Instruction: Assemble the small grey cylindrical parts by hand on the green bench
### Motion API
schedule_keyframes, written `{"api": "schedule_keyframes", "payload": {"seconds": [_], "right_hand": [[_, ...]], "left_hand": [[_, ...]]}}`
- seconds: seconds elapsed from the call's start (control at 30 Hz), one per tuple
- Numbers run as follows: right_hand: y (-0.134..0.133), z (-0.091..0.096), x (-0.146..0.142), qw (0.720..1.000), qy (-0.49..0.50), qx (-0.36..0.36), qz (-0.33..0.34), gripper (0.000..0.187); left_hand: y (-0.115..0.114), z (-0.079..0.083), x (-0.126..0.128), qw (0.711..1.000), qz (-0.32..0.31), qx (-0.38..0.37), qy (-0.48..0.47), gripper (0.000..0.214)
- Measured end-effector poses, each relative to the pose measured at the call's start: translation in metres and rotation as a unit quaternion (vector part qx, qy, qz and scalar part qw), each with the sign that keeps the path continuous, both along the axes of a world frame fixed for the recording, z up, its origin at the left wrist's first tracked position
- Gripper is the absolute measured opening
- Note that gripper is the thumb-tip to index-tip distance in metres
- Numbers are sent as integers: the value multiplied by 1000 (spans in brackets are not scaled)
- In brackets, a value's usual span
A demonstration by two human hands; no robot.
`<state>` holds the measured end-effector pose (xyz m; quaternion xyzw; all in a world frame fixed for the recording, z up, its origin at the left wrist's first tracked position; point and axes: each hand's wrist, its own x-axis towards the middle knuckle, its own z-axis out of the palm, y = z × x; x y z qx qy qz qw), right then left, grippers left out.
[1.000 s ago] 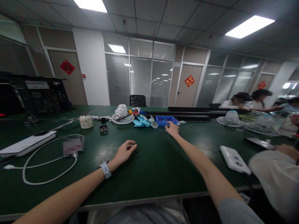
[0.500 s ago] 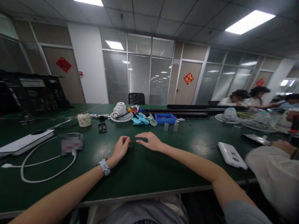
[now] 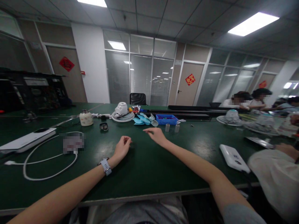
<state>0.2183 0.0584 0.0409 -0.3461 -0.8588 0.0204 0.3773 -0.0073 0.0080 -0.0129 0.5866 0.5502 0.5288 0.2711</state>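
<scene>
My left hand (image 3: pixel 122 147) rests on the green table (image 3: pixel 149 174) with a watch on its wrist. Its fingers are curled together, and whatever may be inside them is hidden. My right hand (image 3: pixel 157 134) hovers just beyond it, fingers stretched out and pointing left, holding nothing. It is nearest to the light blue fan blade (image 3: pixel 144 120) and two small grey cylinders (image 3: pixel 167 127) that stand before a blue tray (image 3: pixel 166 119). A white fan body with its round grille (image 3: pixel 122 112) lies behind the blade.
A cream jar (image 3: pixel 86 118) and a black ring (image 3: pixel 103 126) sit at the back left. A white device (image 3: pixel 26 140) with a looped cable (image 3: pixel 46 168) lies at left. A white power bank (image 3: pixel 233 158) and a co-worker's sleeve (image 3: pixel 275 177) are at right. Other people sit far right.
My right hand left the blue tray, came back beside my left hand, then moved forward towards the fan blade. Two grey cylinders now stand where it was. My left hand curled tighter.
</scene>
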Motion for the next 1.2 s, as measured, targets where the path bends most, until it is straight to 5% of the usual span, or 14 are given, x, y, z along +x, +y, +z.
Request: {"api": "schedule_keyframes", "payload": {"seconds": [0.13, 0.27, 0.47, 1.2], "right_hand": [[56, 22, 47, 978, 2, 15, -208, 34], [86, 16, 79, 946, -54, -11, -319, 38], [99, 1, 90, 940, -53, -15, -338, 36], [110, 2, 105, 937, -36, -21, -346, 31]], "left_hand": [[-3, 3, 1, 1000, 5, -5, 13, 34], [-7, 7, 3, 1000, 6, -13, 21, 32], [-4, 4, 1, 1000, -8, -14, 18, 34], [0, -2, 0, 1000, -21, -13, 17, 32]]}}
